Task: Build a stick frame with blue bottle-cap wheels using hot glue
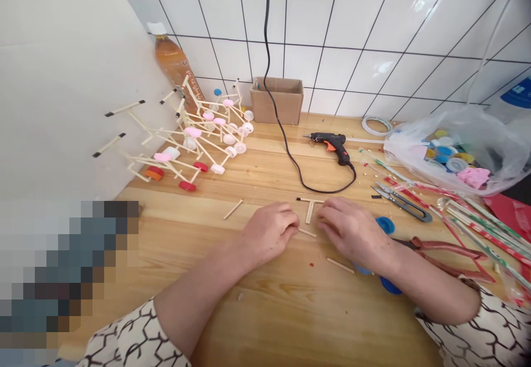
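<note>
The closed fingertips of my left hand (271, 231) pinch one end of a short thin wooden stick (307, 233), which points right just above the table. My right hand (354, 234) has its fingers curled over the right end of a T-shaped stick piece (310, 212), whose crossbar has a black tip at the left; the exact grip is hidden. Between the forearms lies a loose wooden stick (340, 265), and another stick (233, 209) rests left of my left hand. Blue bottle caps (385, 225) lie around my right wrist, some partly covered by it.
Several stick frames with cap wheels (194, 132) stand at the back left, near a drink bottle (176, 62) and a cardboard box (277, 101). A glue gun (332, 143), snips (404, 201), pliers (448, 248), wrapped sticks (489, 234) and a bag of caps (406, 140) lie right.
</note>
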`<state>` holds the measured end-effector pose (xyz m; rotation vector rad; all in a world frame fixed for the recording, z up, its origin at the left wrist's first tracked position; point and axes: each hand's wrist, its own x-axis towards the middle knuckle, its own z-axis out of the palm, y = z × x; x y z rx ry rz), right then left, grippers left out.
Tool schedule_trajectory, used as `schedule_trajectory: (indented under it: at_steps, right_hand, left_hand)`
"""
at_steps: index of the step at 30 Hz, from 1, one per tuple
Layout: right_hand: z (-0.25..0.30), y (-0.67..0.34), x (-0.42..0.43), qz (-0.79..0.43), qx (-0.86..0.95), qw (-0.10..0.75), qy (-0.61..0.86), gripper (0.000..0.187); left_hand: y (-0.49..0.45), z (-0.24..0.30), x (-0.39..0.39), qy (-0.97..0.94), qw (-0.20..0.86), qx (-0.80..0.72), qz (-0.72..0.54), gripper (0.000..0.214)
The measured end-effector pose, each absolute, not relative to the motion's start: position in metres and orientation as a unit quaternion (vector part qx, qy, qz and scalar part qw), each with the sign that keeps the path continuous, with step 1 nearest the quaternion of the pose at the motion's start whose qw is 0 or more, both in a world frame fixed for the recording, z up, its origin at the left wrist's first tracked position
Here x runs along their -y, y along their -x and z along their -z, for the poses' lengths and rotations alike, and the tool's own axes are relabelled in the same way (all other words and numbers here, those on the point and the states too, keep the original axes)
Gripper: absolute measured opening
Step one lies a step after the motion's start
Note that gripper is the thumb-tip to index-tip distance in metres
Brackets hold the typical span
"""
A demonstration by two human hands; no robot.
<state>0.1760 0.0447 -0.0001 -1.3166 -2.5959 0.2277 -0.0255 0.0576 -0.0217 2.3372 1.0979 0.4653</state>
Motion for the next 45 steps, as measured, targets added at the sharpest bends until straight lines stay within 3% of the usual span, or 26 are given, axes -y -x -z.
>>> schedule_trajectory:
  at_steps: [4,9,14,24,45]
  right_hand:
    - [0.0,-0.174,-0.038,-0.088,0.88,0.094,0.457,0.012]
    - [0.001,-0.185,-0.054,-0.112,0.86,0.137,0.479,0.016]
    - [0.004,-0.184,-0.074,-0.049,0.854,0.069,0.513,0.017]
    - [0.007,-0.177,-0.077,-0.016,0.85,0.052,0.524,0.016]
    - [0.016,-0.179,-0.079,-0.015,0.871,0.077,0.484,0.021]
  left_hand:
    - [0.02,0.026,-0.057,-0.864,0.239,-0.4,-0.191,0.012]
    - [0.019,0.028,-0.056,-0.869,0.228,-0.385,-0.21,0.012]
    - [0.016,0.029,-0.058,-0.866,0.234,-0.383,-0.219,0.013]
    - [0.006,0.033,-0.058,-0.863,0.22,-0.398,-0.219,0.009]
    - [0.004,0.039,-0.052,-0.846,0.227,-0.374,-0.304,0.019]
